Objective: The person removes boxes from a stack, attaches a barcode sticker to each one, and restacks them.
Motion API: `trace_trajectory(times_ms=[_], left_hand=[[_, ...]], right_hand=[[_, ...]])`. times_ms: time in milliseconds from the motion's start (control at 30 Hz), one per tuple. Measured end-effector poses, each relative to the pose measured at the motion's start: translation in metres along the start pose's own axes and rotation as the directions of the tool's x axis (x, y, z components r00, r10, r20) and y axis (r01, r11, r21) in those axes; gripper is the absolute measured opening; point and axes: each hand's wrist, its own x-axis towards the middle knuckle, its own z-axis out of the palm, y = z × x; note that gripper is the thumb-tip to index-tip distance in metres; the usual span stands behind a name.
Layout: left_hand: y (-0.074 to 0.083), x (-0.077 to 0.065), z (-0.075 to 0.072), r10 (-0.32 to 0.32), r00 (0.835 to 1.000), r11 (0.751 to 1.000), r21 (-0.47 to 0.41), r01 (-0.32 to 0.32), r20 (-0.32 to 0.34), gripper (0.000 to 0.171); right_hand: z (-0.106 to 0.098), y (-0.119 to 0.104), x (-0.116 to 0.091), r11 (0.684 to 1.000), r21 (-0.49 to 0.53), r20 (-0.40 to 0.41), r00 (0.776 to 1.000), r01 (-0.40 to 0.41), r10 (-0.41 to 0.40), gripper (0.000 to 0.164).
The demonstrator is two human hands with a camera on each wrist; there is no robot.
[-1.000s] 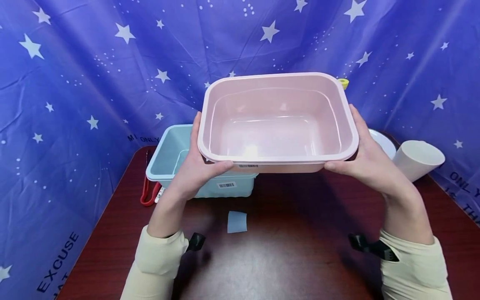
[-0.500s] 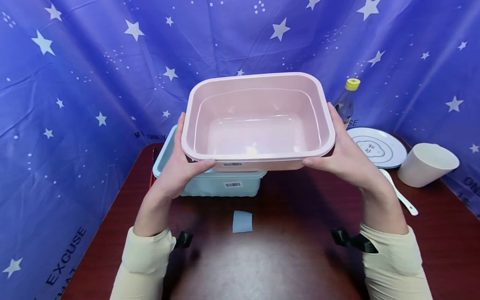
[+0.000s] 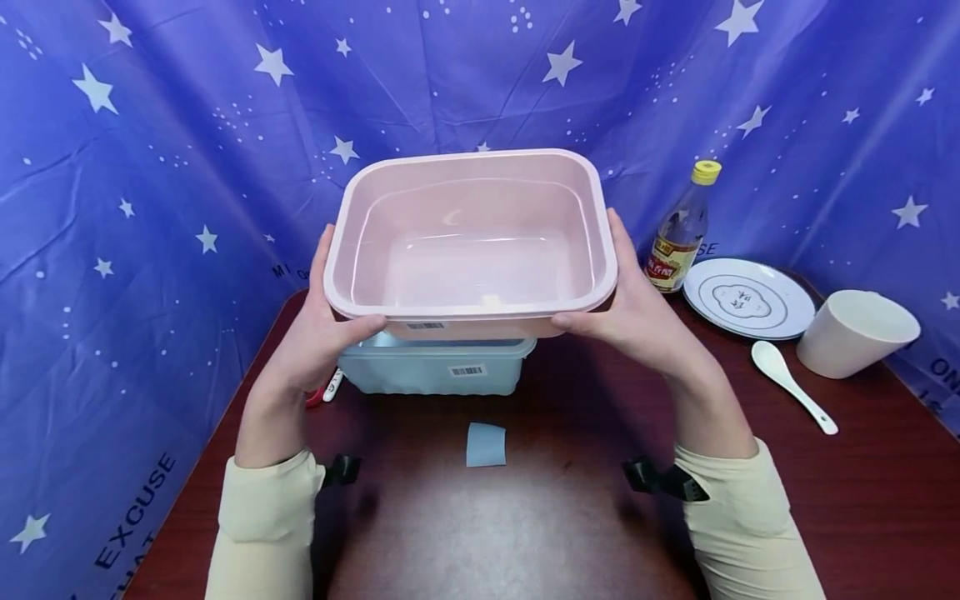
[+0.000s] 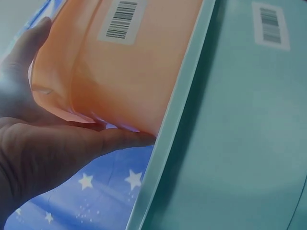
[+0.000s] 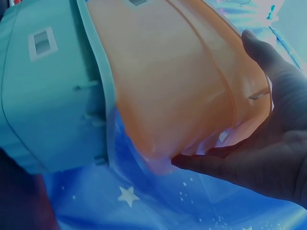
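Both hands hold a pink plastic basin [image 3: 465, 267] in the air, its open top tilted toward me. My left hand [image 3: 311, 333] grips its left end, thumb at the front rim and fingers along the side. At the right end, my right hand [image 3: 637, 312] has the same hold. Below and behind it stands a light blue basin [image 3: 435, 371] with a barcode label, its top mostly hidden by the pink one. In the left wrist view the pink basin's underside [image 4: 129, 72] looks orange beside the blue wall.
On the right are a vinegar bottle [image 3: 675, 237] with a yellow cap, a white plate [image 3: 742, 296], a white spoon [image 3: 791, 387] and a tilted white cup [image 3: 855, 333]. A blue paper piece [image 3: 486, 445] lies in front. Red handles [image 3: 315, 398] show at left.
Both hands have carried the pink basin left, so it now covers more of the blue basin. The view has also shifted right, bringing the bottle, plate and spoon into fuller sight.
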Motion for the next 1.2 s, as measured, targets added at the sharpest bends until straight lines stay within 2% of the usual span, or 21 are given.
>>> trace_trajectory(times_ms=[233, 400, 567, 700, 1000, 1200], left_hand=[[0.002, -0.006, -0.019, -0.014, 1.0, 1.0, -0.025, 0.014, -0.018, 0.115], [0.003, -0.01, -0.032, -0.023, 0.999, 1.0, 0.003, 0.023, -0.038, 0.113], [0.003, -0.011, -0.043, -0.015, 0.999, 1.0, 0.015, 0.015, -0.03, 0.112], [0.001, -0.012, -0.048, -0.045, 0.999, 0.999, 0.02, 0.045, -0.027, 0.112], [-0.009, -0.009, -0.053, -0.13, 0.991, 0.989, 0.067, 0.132, -0.034, 0.113], [-0.015, -0.009, -0.056, -0.168, 0.985, 0.974, 0.148, 0.173, -0.044, 0.11]], right_hand=[[0.021, 0.004, 0.008, 1.0, 0.004, -0.003, 1.0, 0.003, -0.003, 0.116], [0.034, 0.008, 0.011, 1.0, 0.006, 0.006, 1.0, 0.009, -0.009, 0.119], [0.046, 0.015, 0.014, 1.0, 0.018, 0.004, 1.0, 0.018, -0.018, 0.12], [0.052, 0.022, 0.015, 0.999, 0.045, 0.018, 1.0, 0.015, -0.016, 0.119], [0.051, 0.04, 0.017, 0.993, -0.072, 0.008, 0.996, -0.092, 0.092, 0.118], [0.049, 0.053, 0.017, 0.986, -0.099, 0.059, 0.988, -0.136, 0.142, 0.114]])
